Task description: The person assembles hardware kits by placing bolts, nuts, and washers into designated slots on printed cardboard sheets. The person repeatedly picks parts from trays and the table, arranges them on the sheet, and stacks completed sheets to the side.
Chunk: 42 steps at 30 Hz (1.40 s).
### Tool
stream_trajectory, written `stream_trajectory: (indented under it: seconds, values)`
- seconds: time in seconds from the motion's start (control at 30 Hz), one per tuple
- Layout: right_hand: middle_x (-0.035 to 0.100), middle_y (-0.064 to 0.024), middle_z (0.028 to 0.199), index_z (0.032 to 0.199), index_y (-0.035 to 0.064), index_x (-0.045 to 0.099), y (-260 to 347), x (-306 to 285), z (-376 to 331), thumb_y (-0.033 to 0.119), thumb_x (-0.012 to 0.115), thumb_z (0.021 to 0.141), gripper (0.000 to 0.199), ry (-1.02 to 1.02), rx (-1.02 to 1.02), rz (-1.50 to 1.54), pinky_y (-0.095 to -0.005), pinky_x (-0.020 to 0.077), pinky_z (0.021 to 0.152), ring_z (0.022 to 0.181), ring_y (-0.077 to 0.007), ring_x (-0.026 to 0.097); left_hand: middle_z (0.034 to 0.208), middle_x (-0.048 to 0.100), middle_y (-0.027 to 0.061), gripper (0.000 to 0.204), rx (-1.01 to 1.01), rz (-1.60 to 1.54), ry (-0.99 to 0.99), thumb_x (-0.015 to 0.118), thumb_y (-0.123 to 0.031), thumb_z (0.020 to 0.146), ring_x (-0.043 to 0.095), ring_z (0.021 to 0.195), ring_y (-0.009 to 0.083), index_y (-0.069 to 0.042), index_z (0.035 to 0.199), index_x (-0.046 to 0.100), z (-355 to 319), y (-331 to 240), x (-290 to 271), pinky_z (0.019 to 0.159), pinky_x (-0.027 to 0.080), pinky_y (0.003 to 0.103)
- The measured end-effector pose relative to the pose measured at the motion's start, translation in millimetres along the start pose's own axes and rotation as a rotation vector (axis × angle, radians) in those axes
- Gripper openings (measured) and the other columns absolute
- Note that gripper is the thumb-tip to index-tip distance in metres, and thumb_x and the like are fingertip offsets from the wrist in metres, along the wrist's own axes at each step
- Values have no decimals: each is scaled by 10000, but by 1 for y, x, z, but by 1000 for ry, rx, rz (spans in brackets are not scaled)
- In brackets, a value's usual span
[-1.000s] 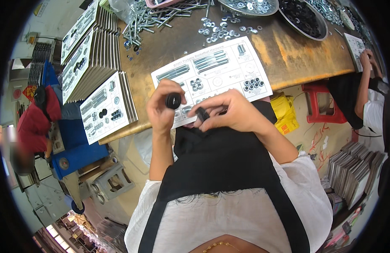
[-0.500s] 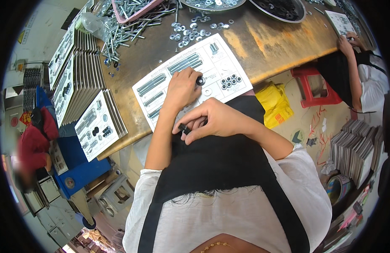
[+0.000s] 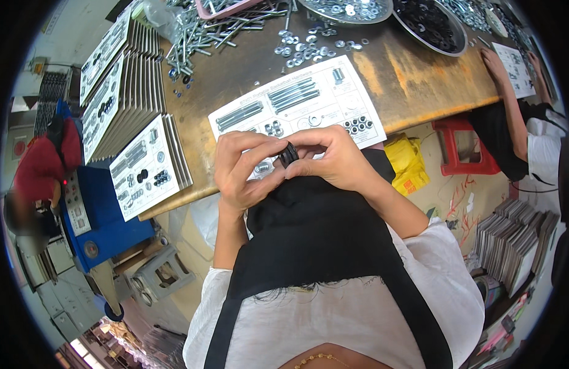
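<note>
Close above the near edge of a white card (image 3: 351,102), my two hands meet around a small stack of black washers (image 3: 288,155). My left hand (image 3: 244,169) pinches the washers from the left, thumb below and fingers above. From the other side, my right hand (image 3: 336,157) grips them between thumb and fingers; its curled fingers are partly hidden. The card lies slanted on the table and shows long bolts, nuts and rings in marked fields. Whether all of these are printed or real pieces, I cannot tell. My hands cover its lower middle part.
On the worn table (image 3: 395,92), loose metal washers (image 3: 309,49) and a heap of bolts (image 3: 217,31) lie behind the card. Metal bowls hold silver washers (image 3: 352,11) and black washers (image 3: 429,27). Stacked cards (image 3: 127,104) stand left. Co-workers are at the right (image 3: 539,144) and left (image 3: 44,160).
My left hand has lifted off the card and come together with my right hand around the black washers. The right hand has moved up and right. The whole view has shifted slightly.
</note>
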State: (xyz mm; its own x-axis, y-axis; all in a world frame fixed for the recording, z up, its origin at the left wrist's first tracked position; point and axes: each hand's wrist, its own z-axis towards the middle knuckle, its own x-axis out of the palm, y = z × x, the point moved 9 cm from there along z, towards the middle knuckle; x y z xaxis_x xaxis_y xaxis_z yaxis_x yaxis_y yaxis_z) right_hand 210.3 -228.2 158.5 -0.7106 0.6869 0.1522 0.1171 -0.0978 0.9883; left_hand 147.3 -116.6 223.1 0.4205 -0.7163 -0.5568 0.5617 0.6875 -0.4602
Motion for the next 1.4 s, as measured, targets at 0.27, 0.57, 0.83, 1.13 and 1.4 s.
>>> stream_trajectory:
  seconds: [0.27, 0.57, 0.83, 1.13, 1.4]
  values:
    - [707, -58, 860, 1056, -39, 695, -23, 28, 9, 101, 758, 828, 275, 109, 74, 249, -213, 527, 694, 768, -69, 641, 949, 639, 111, 376, -259, -307, -10, 778, -86, 620, 603, 866, 229, -9, 977, 691, -27, 32, -5, 767, 481, 319]
    - [676, 0, 743, 1104, 45, 714, -36, 46, -4, 134, 747, 829, 291, 406, 223, 98, -180, 442, 652, 686, -23, 577, 974, 570, 64, 364, -600, -595, 36, 738, -163, 757, 529, 931, 173, 8, 1054, 616, -52, 105, 33, 876, 400, 301]
    - [492, 87, 675, 1108, 20, 708, -37, 50, -17, 70, 746, 817, 298, 450, 283, 82, -184, 326, 568, 610, 5, 375, 945, 596, 91, 296, -263, 297, 635, 700, -157, 727, 549, 947, 271, -81, 1006, 640, -37, 104, 127, 850, 379, 382]
    - [677, -11, 781, 1136, 65, 699, -58, -29, -10, 108, 719, 847, 293, 199, 247, 42, -208, 464, 702, 748, -30, 590, 990, 622, 103, 308, -308, 213, 625, 695, -169, 760, 572, 981, 282, -78, 1051, 654, -28, 97, 118, 866, 391, 380]
    - [633, -175, 1219, 1301, -67, 499, 7, -338, 50, 319, 570, 982, 505, -672, -185, -50, -252, 526, 929, 1110, -184, 624, 997, 635, 108, 231, -503, 117, 400, 673, -122, 829, 625, 873, 277, -74, 1055, 658, -51, 116, 50, 798, 450, 363]
